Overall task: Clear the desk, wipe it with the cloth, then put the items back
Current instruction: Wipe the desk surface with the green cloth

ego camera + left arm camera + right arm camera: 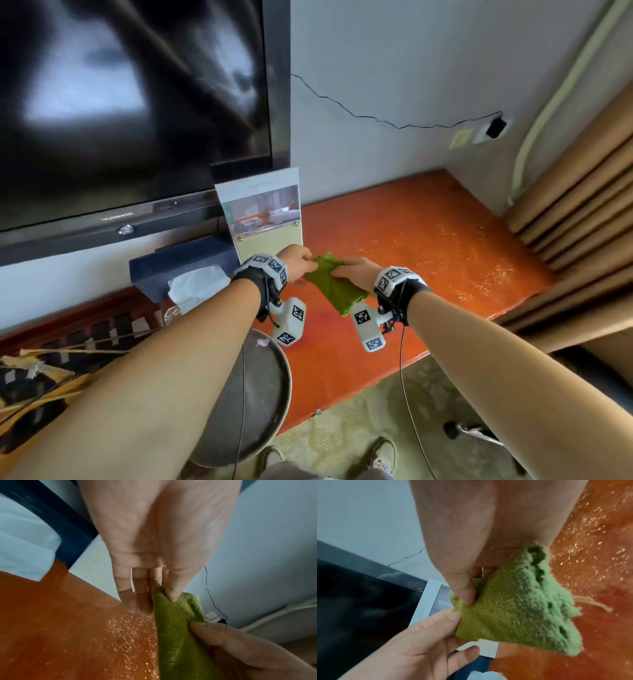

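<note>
From the head camera: an orange desk (428,240) stands against a pale wall, its surface flecked with light crumbs on the right side. A large dark television (130,102) hangs on the wall at the left. Below it, at the back left of the desk, a dark blue tissue box (181,263) with a white tissue sticking out sits just beside an upright card (263,212) printed with a room photo. Tan curtains (582,205) hang at the right. A round grey stool (253,394) stands in front of the desk. Both hands meet above the desk's left part, holding a green cloth (335,287) between them. The left hand (296,262) pinches the cloth's top edge; the right hand (356,270) grips the same edge from the other side, and the rest of the cloth hangs down in folds, clear of the surface.

From the left wrist camera: the left hand (154,547) points down, thumb and a finger pinching a top corner of the cloth (176,628), the other fingers fairly straight. The right hand's fingers (223,639) clasp the cloth lower at the right. Crumbs dot the desk (60,635) below.

From the right wrist camera: the right hand (471,534) pinches the cloth (513,608) with its thumb pressed into a fold. The left hand (419,642) nips the near corner. The cloth's frayed edge hangs over the desk (590,574).
</note>
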Available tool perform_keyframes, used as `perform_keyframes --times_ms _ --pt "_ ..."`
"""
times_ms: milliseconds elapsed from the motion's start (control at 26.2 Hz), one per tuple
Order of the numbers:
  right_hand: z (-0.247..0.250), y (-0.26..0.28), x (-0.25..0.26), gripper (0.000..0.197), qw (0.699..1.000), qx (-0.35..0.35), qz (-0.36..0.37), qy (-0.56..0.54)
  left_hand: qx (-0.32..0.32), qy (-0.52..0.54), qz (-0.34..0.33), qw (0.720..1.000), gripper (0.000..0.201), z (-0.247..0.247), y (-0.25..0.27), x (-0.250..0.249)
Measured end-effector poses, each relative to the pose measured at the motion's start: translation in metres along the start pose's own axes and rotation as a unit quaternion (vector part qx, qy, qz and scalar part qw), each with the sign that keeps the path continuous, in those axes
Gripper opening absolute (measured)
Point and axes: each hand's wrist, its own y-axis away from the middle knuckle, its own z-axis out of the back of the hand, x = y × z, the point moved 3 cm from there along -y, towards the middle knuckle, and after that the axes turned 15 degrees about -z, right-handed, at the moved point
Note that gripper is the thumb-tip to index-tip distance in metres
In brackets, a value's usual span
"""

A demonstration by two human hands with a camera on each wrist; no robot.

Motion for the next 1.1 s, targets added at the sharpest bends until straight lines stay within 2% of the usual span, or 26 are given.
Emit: perform_keyframes --times_ms 76,267,495,610,800,952,1105 --pt "0.04 -0.002 -0.026 0.014 1.0 -0.008 0.004 0.01 0.01 -0.046 -0.01 0.999 0.011 -0.03 -0.023 -0.028" --pt "0.115 -0.012 -0.076 0.029 0.999 -0.024 0.02 0.036 0.01 -0.15 -0.036 0.988 0.019 -0.082 -0.068 -0.091" --pt "0.21 -0.011 -0.134 0.02 0.994 -0.059 0.043 0.078 0.006 -0.166 -0.053 0.985 0.013 -0.147 -0.112 -0.168" --pt "0.253 -0.017 -0.157 0.015 0.982 -0.133 0.06 0.122 0.003 -0.16 -0.054 0.986 0.009 -0.167 -0.14 -0.192" --pt "0.309 -0.033 -0.191 0.014 0.964 -0.221 0.031 0.144 0.006 -0.161 -0.038 0.986 0.02 -0.186 -0.186 -0.215" --pt "0.353 -0.06 -0.225 0.017 0.957 -0.242 -0.02 0.16 0.025 -0.176 -0.033 0.983 0.026 -0.209 -0.248 -0.223" --pt "0.395 -0.085 -0.237 0.021 0.95 -0.248 -0.06 0.18 0.031 -0.167 -0.039 0.985 0.028 -0.225 -0.313 -0.223"
